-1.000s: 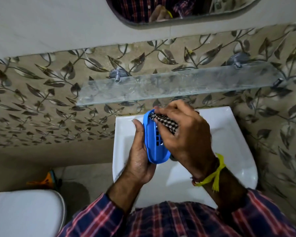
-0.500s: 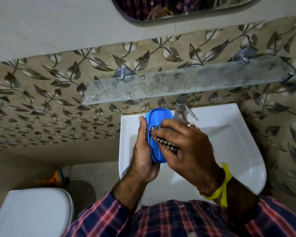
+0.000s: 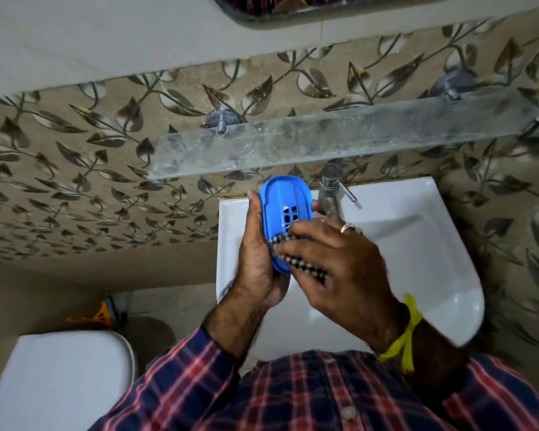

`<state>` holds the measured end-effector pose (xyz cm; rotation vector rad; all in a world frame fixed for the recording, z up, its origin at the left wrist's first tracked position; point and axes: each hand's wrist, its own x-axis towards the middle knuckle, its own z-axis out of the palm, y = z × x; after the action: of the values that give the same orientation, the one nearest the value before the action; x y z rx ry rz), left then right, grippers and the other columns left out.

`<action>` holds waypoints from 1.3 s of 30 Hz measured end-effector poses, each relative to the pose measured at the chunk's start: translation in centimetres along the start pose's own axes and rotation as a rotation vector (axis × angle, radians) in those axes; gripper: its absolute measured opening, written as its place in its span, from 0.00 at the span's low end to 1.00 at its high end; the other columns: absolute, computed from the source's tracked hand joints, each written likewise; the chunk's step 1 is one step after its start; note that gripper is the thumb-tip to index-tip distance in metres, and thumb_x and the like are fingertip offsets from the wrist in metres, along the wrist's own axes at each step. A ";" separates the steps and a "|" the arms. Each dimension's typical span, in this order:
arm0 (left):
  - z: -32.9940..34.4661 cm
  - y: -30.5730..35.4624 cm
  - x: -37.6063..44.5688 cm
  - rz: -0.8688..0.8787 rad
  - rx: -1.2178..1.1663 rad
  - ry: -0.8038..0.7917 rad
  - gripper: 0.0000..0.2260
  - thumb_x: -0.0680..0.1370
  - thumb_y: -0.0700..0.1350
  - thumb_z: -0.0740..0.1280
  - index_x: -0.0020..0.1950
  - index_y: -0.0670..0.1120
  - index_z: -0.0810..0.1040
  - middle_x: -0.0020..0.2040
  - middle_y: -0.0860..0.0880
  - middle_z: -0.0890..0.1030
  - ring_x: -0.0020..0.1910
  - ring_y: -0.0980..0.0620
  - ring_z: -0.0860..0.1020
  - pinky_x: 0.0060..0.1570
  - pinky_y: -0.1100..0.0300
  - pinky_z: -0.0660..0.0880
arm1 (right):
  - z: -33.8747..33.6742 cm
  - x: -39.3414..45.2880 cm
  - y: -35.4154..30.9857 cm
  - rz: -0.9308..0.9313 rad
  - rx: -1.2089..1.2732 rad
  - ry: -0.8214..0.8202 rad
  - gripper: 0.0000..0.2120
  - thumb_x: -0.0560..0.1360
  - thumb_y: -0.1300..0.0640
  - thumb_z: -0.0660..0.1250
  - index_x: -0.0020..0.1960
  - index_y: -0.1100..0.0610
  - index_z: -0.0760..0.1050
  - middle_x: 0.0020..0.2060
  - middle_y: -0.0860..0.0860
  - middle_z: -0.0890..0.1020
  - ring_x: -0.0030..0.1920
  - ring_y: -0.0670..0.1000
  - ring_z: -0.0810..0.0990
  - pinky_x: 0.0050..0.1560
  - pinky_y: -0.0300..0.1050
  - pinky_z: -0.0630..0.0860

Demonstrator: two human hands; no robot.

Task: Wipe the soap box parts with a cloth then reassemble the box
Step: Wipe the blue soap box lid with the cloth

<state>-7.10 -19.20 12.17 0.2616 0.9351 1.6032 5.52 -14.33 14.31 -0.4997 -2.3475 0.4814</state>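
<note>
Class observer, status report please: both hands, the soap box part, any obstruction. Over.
Left hand grips blue slotted plastic soap box part. Right hand presses black-and-white checked cloth on its lower end. Metal tap close behind; nothing blocking.

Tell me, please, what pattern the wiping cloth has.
Black-and-white check on the cloth, seen in the head view.

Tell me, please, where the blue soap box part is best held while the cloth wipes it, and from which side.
Hold the blue soap box part by its long outer edges, coming from the left and behind, as the left hand does now. It stands on end with its slotted face turned to the right hand, so this grip leaves that face free for the checked cloth.
</note>
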 end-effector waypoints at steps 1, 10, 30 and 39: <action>-0.2 0.0 0.0 0.010 0.017 0.002 0.42 0.73 0.74 0.58 0.64 0.38 0.79 0.52 0.38 0.82 0.53 0.41 0.81 0.60 0.49 0.77 | -0.1 -0.7 0.2 -0.047 -0.019 -0.021 0.11 0.70 0.58 0.74 0.53 0.50 0.84 0.54 0.48 0.84 0.47 0.56 0.83 0.41 0.50 0.80; -0.6 0.4 0.6 0.047 0.109 0.011 0.40 0.67 0.77 0.61 0.57 0.44 0.85 0.49 0.43 0.85 0.48 0.46 0.83 0.54 0.49 0.80 | -0.2 -2.0 1.5 -0.102 -0.054 -0.030 0.12 0.71 0.57 0.75 0.54 0.49 0.84 0.54 0.47 0.84 0.44 0.54 0.81 0.38 0.51 0.78; 0.5 -1.1 -0.9 0.048 0.090 0.091 0.32 0.78 0.68 0.57 0.64 0.44 0.82 0.60 0.41 0.83 0.59 0.44 0.82 0.53 0.50 0.81 | -0.5 0.5 1.1 0.142 -0.073 0.172 0.14 0.69 0.61 0.75 0.54 0.52 0.85 0.53 0.50 0.85 0.49 0.54 0.84 0.49 0.50 0.80; -0.2 -1.6 -1.9 0.050 0.123 0.064 0.31 0.77 0.67 0.57 0.69 0.46 0.78 0.62 0.41 0.82 0.58 0.44 0.82 0.55 0.49 0.80 | -0.8 1.6 1.2 0.222 -0.113 0.154 0.10 0.72 0.58 0.73 0.53 0.54 0.84 0.52 0.51 0.86 0.49 0.54 0.84 0.50 0.48 0.80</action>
<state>-5.54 -21.06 11.55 0.3230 1.0861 1.6093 5.24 -12.39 15.23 -0.8276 -2.1899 0.3968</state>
